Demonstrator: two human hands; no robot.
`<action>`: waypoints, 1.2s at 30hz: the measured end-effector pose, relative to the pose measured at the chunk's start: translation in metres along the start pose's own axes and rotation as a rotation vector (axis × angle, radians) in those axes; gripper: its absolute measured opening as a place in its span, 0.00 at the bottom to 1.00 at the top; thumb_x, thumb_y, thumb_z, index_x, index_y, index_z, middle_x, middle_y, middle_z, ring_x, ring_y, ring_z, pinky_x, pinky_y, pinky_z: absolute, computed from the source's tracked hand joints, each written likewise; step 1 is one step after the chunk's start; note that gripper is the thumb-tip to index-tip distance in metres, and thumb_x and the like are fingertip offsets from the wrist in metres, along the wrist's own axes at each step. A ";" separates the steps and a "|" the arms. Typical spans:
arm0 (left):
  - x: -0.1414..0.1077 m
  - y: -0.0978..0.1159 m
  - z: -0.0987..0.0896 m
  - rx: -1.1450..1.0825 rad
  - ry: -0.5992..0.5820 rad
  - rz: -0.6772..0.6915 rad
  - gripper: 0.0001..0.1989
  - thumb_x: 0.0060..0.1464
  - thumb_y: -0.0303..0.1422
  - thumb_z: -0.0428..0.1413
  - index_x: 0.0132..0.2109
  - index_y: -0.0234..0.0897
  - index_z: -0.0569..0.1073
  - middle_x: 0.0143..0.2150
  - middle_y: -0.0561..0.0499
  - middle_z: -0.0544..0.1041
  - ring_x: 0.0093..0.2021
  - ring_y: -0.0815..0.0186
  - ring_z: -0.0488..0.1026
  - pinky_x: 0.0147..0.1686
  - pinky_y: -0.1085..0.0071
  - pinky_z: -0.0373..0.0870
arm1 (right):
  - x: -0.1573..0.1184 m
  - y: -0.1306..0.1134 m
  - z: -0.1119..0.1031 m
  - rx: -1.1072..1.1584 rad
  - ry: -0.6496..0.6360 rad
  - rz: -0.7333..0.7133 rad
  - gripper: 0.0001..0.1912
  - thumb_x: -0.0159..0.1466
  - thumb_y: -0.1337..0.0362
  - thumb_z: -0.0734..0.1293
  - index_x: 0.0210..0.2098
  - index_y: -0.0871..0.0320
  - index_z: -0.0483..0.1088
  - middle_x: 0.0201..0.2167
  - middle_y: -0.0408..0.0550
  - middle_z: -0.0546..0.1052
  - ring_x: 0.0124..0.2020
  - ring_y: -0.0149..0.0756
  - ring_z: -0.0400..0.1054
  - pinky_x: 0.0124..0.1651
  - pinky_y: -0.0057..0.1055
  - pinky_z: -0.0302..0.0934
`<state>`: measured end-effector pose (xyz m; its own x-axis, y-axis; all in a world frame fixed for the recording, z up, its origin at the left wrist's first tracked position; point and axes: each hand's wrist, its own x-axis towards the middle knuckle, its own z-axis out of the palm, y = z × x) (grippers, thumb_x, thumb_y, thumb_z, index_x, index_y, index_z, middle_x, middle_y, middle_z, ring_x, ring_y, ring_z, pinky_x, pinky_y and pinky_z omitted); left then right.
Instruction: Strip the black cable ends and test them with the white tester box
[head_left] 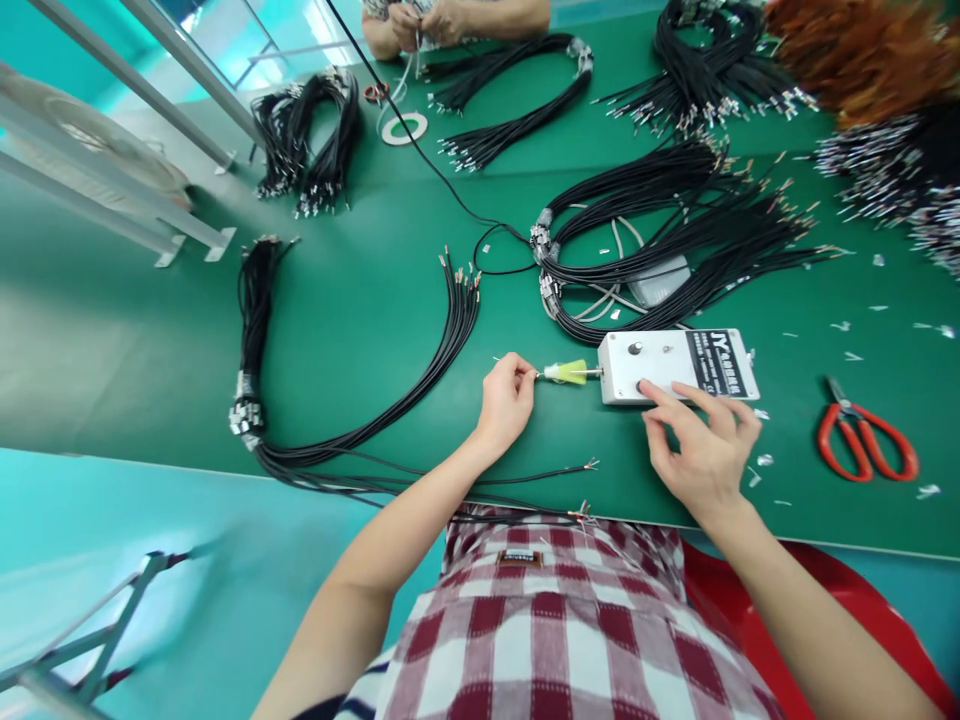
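My left hand [509, 398] is closed in a pinch on a thin wire, mostly hidden by the fingers. The wire's end meets the yellow-green tip [568, 372] on the metal shaft of a small white box [619, 370]. Over that box lies my right hand [701, 445], fingers apart, the index fingertip on a black button [642, 386]. To the left, a bundle of black cables [397, 410] curves across the table, tied with silvery wrapping [246, 418]. A few of its cables run under my left forearm, with stripped coloured ends [585, 512] near the table edge.
Red-handled cutters [862, 440] lie at right on the green table [795, 350]. Behind the box are more black cable bundles [645, 240] and a grey adapter [660, 280]. Across the table, another person's hands [431, 20] work near a tape roll [404, 129]. Brown cables [862, 50] lie far right.
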<state>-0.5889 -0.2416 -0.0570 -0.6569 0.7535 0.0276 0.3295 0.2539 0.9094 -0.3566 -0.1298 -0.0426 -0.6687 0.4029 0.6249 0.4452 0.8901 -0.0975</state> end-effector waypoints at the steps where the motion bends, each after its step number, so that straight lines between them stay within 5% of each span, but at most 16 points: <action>1: 0.000 -0.001 -0.003 -0.005 0.007 -0.012 0.05 0.58 0.27 0.52 0.33 0.38 0.65 0.24 0.58 0.66 0.22 0.72 0.63 0.25 0.76 0.57 | 0.001 0.001 0.001 0.001 0.006 0.002 0.09 0.62 0.72 0.69 0.39 0.52 0.70 0.45 0.42 0.83 0.50 0.41 0.74 0.59 0.43 0.54; 5: -0.004 -0.005 -0.018 -0.125 -0.004 -0.095 0.04 0.60 0.31 0.52 0.35 0.38 0.65 0.23 0.58 0.67 0.20 0.71 0.65 0.23 0.75 0.60 | 0.002 0.000 -0.004 0.050 0.020 0.017 0.11 0.61 0.72 0.71 0.40 0.52 0.70 0.45 0.43 0.83 0.52 0.44 0.72 0.58 0.45 0.57; 8: -0.023 0.001 -0.028 -0.060 -0.104 -0.014 0.05 0.62 0.33 0.52 0.37 0.37 0.69 0.29 0.52 0.74 0.29 0.67 0.72 0.32 0.72 0.68 | 0.002 -0.007 -0.013 0.147 0.033 0.038 0.13 0.60 0.73 0.71 0.41 0.53 0.69 0.46 0.47 0.82 0.52 0.46 0.72 0.56 0.46 0.61; 11: -0.062 0.013 -0.033 0.301 -0.316 0.148 0.09 0.64 0.30 0.48 0.38 0.36 0.72 0.37 0.46 0.77 0.39 0.62 0.74 0.43 0.67 0.69 | 0.004 -0.015 -0.021 0.256 0.020 0.007 0.13 0.60 0.75 0.71 0.41 0.54 0.69 0.47 0.50 0.82 0.49 0.45 0.74 0.53 0.46 0.63; 13: -0.087 0.021 -0.035 0.492 -0.544 0.227 0.11 0.63 0.26 0.46 0.36 0.35 0.73 0.35 0.44 0.77 0.37 0.60 0.74 0.41 0.66 0.69 | 0.006 -0.019 -0.023 0.320 -0.004 -0.031 0.13 0.60 0.75 0.71 0.41 0.55 0.70 0.46 0.52 0.82 0.48 0.45 0.74 0.52 0.45 0.64; 15: -0.096 0.025 -0.039 0.473 -0.771 0.269 0.11 0.62 0.25 0.48 0.35 0.36 0.73 0.32 0.47 0.77 0.33 0.63 0.73 0.37 0.70 0.69 | 0.010 -0.021 -0.022 0.371 -0.026 -0.060 0.12 0.61 0.75 0.70 0.42 0.55 0.70 0.46 0.52 0.82 0.48 0.45 0.74 0.52 0.44 0.65; 16: -0.092 0.025 -0.044 0.420 -0.787 0.261 0.10 0.63 0.26 0.48 0.36 0.36 0.73 0.32 0.49 0.77 0.32 0.65 0.73 0.36 0.71 0.69 | 0.012 -0.022 -0.021 0.392 -0.034 -0.069 0.12 0.61 0.74 0.70 0.42 0.55 0.71 0.46 0.52 0.82 0.48 0.45 0.74 0.52 0.44 0.66; 17: -0.083 0.023 -0.049 0.379 -0.716 0.240 0.10 0.63 0.26 0.48 0.37 0.37 0.73 0.33 0.50 0.77 0.33 0.66 0.73 0.36 0.73 0.69 | 0.014 -0.022 -0.019 0.412 -0.040 -0.074 0.12 0.62 0.74 0.70 0.43 0.55 0.71 0.46 0.52 0.82 0.49 0.44 0.74 0.52 0.43 0.66; 20: -0.036 0.009 -0.074 0.550 -0.063 0.153 0.06 0.62 0.27 0.51 0.41 0.36 0.72 0.41 0.44 0.77 0.44 0.60 0.73 0.46 0.66 0.69 | 0.021 -0.025 -0.014 0.479 -0.051 -0.088 0.12 0.62 0.74 0.69 0.44 0.55 0.71 0.46 0.51 0.81 0.49 0.43 0.73 0.54 0.43 0.66; 22: -0.005 -0.005 -0.091 0.694 0.155 0.055 0.04 0.57 0.25 0.55 0.39 0.36 0.71 0.44 0.42 0.75 0.46 0.56 0.72 0.47 0.62 0.68 | 0.024 -0.027 -0.012 0.513 -0.058 -0.104 0.12 0.63 0.74 0.69 0.44 0.55 0.71 0.47 0.50 0.81 0.49 0.42 0.73 0.55 0.43 0.67; 25: 0.016 -0.020 -0.106 0.684 0.168 0.017 0.07 0.56 0.23 0.53 0.32 0.38 0.67 0.36 0.46 0.73 0.39 0.59 0.71 0.43 0.64 0.67 | 0.025 -0.029 -0.011 0.528 -0.073 -0.113 0.11 0.64 0.73 0.68 0.45 0.55 0.71 0.46 0.50 0.81 0.49 0.41 0.73 0.55 0.43 0.67; 29: 0.005 -0.021 -0.108 0.580 0.107 0.020 0.05 0.58 0.26 0.52 0.33 0.39 0.65 0.30 0.53 0.70 0.30 0.66 0.69 0.34 0.70 0.66 | 0.023 -0.037 -0.014 0.497 -0.173 -0.110 0.08 0.66 0.69 0.66 0.46 0.55 0.71 0.48 0.50 0.81 0.48 0.39 0.74 0.53 0.40 0.66; 33: -0.011 0.007 -0.096 0.251 -0.007 0.015 0.03 0.60 0.30 0.52 0.40 0.39 0.64 0.28 0.57 0.66 0.28 0.69 0.66 0.31 0.74 0.63 | 0.025 -0.060 -0.014 0.388 -0.376 -0.233 0.11 0.71 0.65 0.62 0.49 0.56 0.73 0.51 0.50 0.80 0.51 0.41 0.74 0.57 0.45 0.59; 36: -0.020 0.038 -0.078 0.106 -0.128 0.059 0.08 0.62 0.33 0.52 0.47 0.38 0.67 0.29 0.56 0.68 0.30 0.69 0.67 0.32 0.74 0.63 | 0.024 -0.077 -0.014 0.263 -0.525 -0.204 0.11 0.70 0.60 0.64 0.44 0.57 0.76 0.41 0.51 0.82 0.45 0.44 0.75 0.57 0.47 0.56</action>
<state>-0.6160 -0.2945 0.0093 -0.5446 0.8384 0.0205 0.4395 0.2644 0.8585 -0.3985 -0.1913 -0.0093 -0.9582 0.2111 0.1932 0.1611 0.9559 -0.2455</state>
